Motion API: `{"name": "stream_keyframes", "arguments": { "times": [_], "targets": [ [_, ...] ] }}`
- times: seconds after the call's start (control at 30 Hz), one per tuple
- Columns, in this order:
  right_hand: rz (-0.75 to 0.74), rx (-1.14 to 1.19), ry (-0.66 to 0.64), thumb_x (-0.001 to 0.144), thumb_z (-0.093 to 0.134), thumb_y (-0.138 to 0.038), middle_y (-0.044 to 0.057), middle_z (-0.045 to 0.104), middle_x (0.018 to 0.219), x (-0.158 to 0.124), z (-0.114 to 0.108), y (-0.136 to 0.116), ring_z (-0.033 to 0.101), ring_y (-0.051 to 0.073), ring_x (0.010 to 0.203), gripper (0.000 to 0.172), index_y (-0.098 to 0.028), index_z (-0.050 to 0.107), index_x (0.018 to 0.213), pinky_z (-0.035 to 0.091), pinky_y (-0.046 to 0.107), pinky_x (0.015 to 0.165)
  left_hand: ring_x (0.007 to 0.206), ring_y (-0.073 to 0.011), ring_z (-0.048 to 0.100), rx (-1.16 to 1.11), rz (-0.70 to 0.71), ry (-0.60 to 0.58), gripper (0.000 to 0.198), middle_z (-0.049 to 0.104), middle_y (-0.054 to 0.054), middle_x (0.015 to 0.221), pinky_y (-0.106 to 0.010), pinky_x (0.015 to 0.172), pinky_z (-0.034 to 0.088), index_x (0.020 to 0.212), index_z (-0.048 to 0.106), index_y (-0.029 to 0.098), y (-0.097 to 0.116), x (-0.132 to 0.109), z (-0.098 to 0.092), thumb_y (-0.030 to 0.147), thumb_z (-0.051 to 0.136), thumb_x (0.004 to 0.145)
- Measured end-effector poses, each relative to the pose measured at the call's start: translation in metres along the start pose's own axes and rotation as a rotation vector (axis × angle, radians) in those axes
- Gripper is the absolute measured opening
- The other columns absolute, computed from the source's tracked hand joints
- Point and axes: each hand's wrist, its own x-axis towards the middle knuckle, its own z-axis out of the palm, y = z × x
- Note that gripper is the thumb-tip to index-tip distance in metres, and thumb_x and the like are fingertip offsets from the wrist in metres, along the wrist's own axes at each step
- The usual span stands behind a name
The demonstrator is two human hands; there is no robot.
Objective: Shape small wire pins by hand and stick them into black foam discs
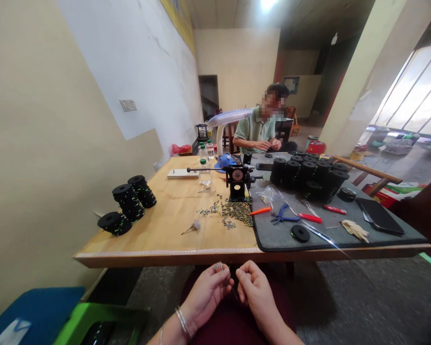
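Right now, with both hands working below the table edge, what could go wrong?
1. The small piece sits at the fingertips of the left hand, right hand beside it, off the table: a slip likely drops it to the floor.
2. Loose beads lie unboxed on the table; a bump could scatter them.
3. A thin wire juts past the edge of the mat and might snag.

Two hands (pixel 205 291) (pixel 255 289), three spools (pixel 115 223) (pixel 128 201) (pixel 142 190) at left
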Motion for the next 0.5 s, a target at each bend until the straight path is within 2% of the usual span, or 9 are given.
{"name": "stream_keyframes", "arguments": {
  "times": [0.5],
  "targets": [
    [-0.016, -0.015, -0.013, 0.07, 0.058, -0.063, -0.008, 0.041, 0.037, 0.0003, -0.0004, 0.0021, 0.031, 0.003, 0.033, 0.05, -0.017, 0.038, 0.071, 0.023, 0.014, 0.037, 0.064, -0.0088, 0.055, 0.008, 0.013, 0.001, 0.023, 0.052, 0.001, 0.069, -0.02, 0.059, 0.044, 0.074, 0.057, 0.012, 0.0021, -0.0015, 0.0019, 0.021, 0.076, 0.066]
  ]
}}
